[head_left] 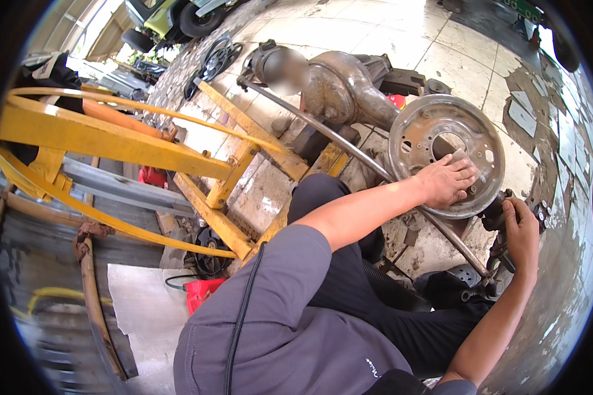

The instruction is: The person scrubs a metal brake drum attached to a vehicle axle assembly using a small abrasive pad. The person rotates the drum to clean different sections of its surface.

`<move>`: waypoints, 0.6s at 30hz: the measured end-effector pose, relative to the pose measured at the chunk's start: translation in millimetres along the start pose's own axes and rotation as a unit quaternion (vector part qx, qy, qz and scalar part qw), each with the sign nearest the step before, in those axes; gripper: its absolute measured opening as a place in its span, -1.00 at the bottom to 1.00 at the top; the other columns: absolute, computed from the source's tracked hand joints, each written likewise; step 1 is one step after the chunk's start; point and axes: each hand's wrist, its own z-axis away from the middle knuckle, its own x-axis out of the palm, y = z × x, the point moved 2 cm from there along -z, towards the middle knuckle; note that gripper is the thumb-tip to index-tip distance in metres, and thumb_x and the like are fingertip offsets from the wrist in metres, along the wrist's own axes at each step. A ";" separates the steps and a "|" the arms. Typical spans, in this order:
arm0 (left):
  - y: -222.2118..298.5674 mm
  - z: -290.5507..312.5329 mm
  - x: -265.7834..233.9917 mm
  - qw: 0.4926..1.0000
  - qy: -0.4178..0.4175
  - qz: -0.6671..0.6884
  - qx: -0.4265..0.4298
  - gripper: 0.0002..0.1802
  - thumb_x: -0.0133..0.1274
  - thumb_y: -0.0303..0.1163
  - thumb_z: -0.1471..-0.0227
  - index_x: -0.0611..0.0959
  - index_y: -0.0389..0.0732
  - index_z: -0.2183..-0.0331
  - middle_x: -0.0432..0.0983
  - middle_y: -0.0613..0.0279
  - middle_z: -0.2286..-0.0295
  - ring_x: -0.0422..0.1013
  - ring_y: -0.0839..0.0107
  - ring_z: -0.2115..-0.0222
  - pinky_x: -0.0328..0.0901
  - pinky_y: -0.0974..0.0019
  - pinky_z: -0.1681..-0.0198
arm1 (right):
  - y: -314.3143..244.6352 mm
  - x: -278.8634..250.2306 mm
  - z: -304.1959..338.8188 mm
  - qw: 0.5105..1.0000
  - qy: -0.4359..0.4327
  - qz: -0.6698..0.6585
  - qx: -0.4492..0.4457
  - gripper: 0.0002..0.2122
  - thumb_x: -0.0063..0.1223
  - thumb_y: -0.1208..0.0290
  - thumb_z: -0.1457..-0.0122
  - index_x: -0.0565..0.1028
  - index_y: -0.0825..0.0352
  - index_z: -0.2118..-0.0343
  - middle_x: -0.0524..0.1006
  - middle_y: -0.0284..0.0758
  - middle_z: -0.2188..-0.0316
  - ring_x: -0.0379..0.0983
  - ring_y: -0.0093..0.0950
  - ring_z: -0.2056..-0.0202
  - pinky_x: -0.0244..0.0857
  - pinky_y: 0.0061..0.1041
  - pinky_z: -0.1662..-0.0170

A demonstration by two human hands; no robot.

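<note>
A round, dished metal plate (412, 138) with a large centre hole and smaller holes tilts toward me at the end of a heavy axle housing (349, 82). My left hand (447, 181) lies across its lower right face, fingers stretched out; what is under the palm is hidden. By the plate's lower right rim, my right hand (522, 227) has its fingers bent around a dark metal part (493, 214), largely covered. A long bare metal rod (323, 131) runs behind the plate, and its lower end (464, 250) comes out near my right forearm.
A yellow steel frame (122, 141) with curved bars fills the left side. Behind my left arm lie a red item (201, 293) with a black cable and a pale sheet (145, 316). Broken tiles (524, 115) lie at the right. A vehicle (171, 20) stands far back.
</note>
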 end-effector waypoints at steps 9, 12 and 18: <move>7.6 -3.0 -3.0 0.999 -0.029 -0.005 -0.033 -0.30 -0.24 0.04 -0.27 0.21 -0.16 -0.29 -0.02 0.14 -0.33 -0.14 0.19 -0.36 -0.18 -0.03 -0.37 | 0.1 0.1 -0.7 0.999 -0.007 0.012 -0.047 -0.71 0.01 0.28 -0.29 0.55 0.45 0.18 0.60 -0.06 0.35 0.55 -0.25 0.32 0.35 -0.36 0.18; 17.2 5.9 0.0 0.999 -0.015 0.013 -0.049 -0.21 -0.20 0.12 -0.24 0.17 -0.20 -0.30 -0.05 0.07 -0.33 -0.16 0.16 -0.36 -0.23 -0.01 -0.38 | 2.7 0.4 -0.1 1.000 -0.010 0.017 -0.019 -0.72 0.02 0.28 -0.26 0.56 0.43 0.18 0.59 -0.05 0.35 0.54 -0.17 0.31 0.35 -0.34 0.18; 17.6 24.6 -3.4 0.997 0.010 0.005 -0.074 -0.19 -0.20 0.16 -0.23 0.23 -0.28 -0.25 0.05 -0.05 -0.29 -0.06 0.02 -0.32 -0.12 -0.02 -0.35 | 4.2 -4.7 3.3 1.000 -0.005 -0.003 -0.027 -0.72 0.03 0.27 -0.24 0.56 0.44 0.24 0.57 -0.02 0.41 0.50 -0.08 0.33 0.33 -0.26 0.23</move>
